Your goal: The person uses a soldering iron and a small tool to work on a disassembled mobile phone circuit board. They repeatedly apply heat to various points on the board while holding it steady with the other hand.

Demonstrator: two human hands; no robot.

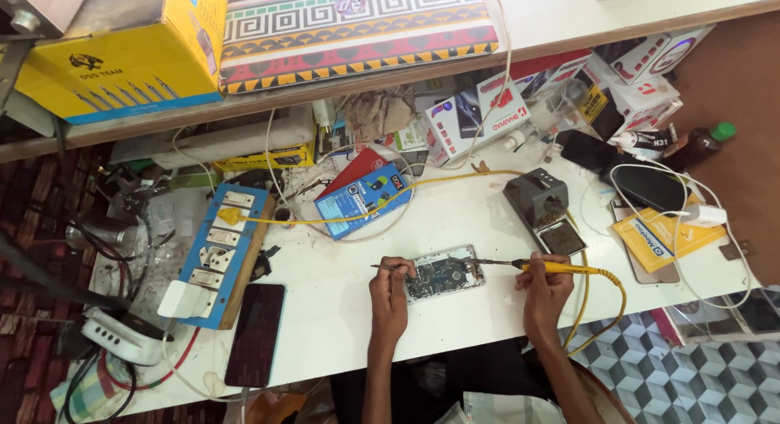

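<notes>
An opened phone (443, 274) with its circuit board exposed lies on the white table (341, 302) in front of me. My left hand (388, 294) rests on its left end and pinches a thin metal tool (382, 267) that points left. My right hand (544, 290) grips a yellow-handled soldering iron (552, 268); its tip reaches the phone's right edge. The iron's yellow cord (605, 306) loops down to the right and also runs across the table to the socket board.
A blue-and-white socket board (218, 249) and a dark phone (254, 333) lie at the left. A grey soldering stand (540, 203) sits right of centre. Boxes, cables, phones and a brown bottle (695, 146) crowd the back and right. A shelf overhangs behind.
</notes>
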